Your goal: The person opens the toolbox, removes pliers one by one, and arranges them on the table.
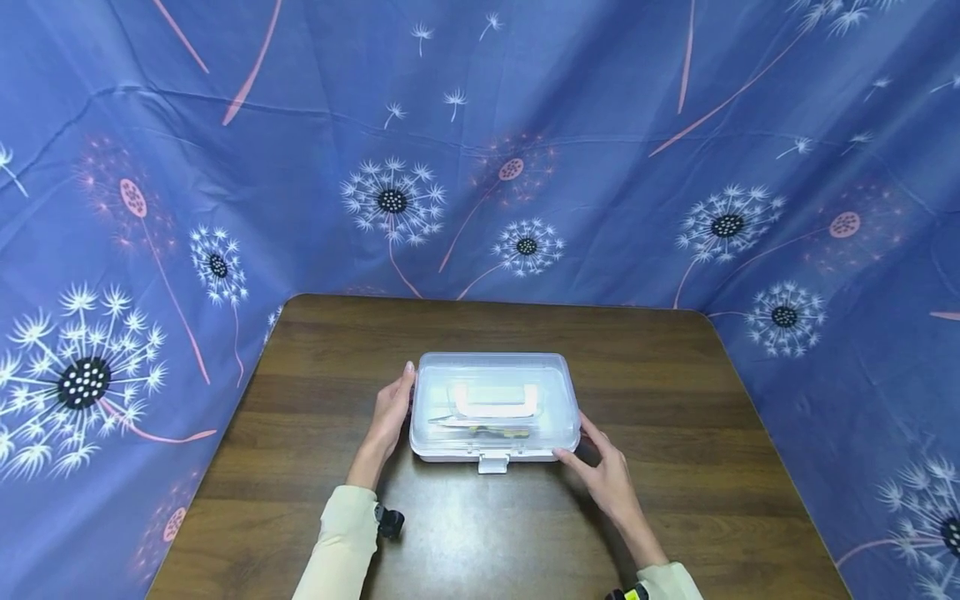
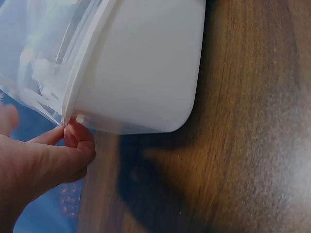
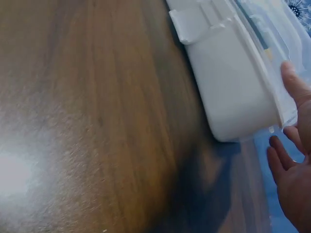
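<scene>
Our left hand (image 1: 387, 415) grips the clear-lidded box (image 1: 495, 375) at its left end; our right hand (image 1: 606, 475), loosely spread, is at its near right corner.

No text, label, brand, number or sign can be read anywhere.

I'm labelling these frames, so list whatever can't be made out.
Contents of the box: head view, blurred by the cloudy lid.
The box's far wall: head view, hidden behind the lid.
Left grip: left wrist view, partly cut off by left edge.
Right grip: right wrist view, partly cut off by right edge.
</scene>
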Available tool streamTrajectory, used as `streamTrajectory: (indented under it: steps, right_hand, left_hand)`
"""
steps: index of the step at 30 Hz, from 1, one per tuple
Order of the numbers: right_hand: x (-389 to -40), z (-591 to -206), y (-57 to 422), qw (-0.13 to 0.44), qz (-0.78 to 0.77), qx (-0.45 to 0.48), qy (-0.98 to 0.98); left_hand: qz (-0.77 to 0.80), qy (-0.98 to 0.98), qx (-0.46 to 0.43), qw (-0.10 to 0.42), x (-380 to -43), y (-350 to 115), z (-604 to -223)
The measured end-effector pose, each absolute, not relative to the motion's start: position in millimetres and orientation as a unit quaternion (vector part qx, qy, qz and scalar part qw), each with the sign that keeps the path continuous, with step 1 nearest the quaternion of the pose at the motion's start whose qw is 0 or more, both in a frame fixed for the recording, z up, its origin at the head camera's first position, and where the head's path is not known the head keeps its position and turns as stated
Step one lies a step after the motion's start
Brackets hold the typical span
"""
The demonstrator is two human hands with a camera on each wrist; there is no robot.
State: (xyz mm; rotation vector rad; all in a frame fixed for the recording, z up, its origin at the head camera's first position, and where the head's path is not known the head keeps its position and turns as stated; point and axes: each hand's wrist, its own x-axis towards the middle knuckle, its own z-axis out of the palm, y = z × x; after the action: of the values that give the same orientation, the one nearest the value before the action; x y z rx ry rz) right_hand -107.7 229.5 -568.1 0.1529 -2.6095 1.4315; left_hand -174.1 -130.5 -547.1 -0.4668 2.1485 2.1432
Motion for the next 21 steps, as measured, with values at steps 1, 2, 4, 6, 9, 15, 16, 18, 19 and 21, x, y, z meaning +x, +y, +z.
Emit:
streamTrajectory:
  steps: [1, 2, 4, 6, 9, 15, 16, 18, 19, 21]
  right_hand:
    - [-108, -567, 229, 0.090, 0.481, 0.054, -0.870]
    - [-108, -561, 227, 0.100, 0.484, 0.059, -0.867]
    - [-110, -558, 226, 0.123, 0.490, 0.076, -0.859]
    - [-114, -557, 228, 0.146, 0.491, 0.099, -0.853]
    - [-125, -560, 232, 0.182, 0.479, 0.128, -0.849]
    - [-144, -550, 231, 0.231, 0.466, 0.154, -0.840]
    - [-147, -548, 231, 0.233, 0.467, 0.157, -0.838]
    - [-150, -542, 229, 0.234, 0.473, 0.160, -0.834]
    - [-151, -537, 227, 0.231, 0.481, 0.163, -0.830]
    - [-153, -526, 224, 0.223, 0.500, 0.167, -0.820]
  left_hand:
    - [0.701, 0.697, -0.143, 0.037, -174, -132, -547]
    - [0.708, 0.692, -0.135, 0.040, -174, -133, -548]
    - [0.716, 0.686, -0.121, 0.043, -174, -135, -549]
    - [0.717, 0.687, -0.113, 0.037, -175, -136, -550]
    - [0.709, 0.696, -0.109, 0.017, -176, -136, -552]
    - [0.702, 0.705, -0.097, -0.024, -179, -134, -558]
    - [0.703, 0.705, -0.095, -0.027, -179, -134, -559]
    - [0.701, 0.706, -0.096, -0.032, -180, -133, -560]
    - [0.702, 0.705, -0.098, -0.034, -180, -133, -561]
    - [0.701, 0.706, -0.096, -0.034, -181, -133, -562]
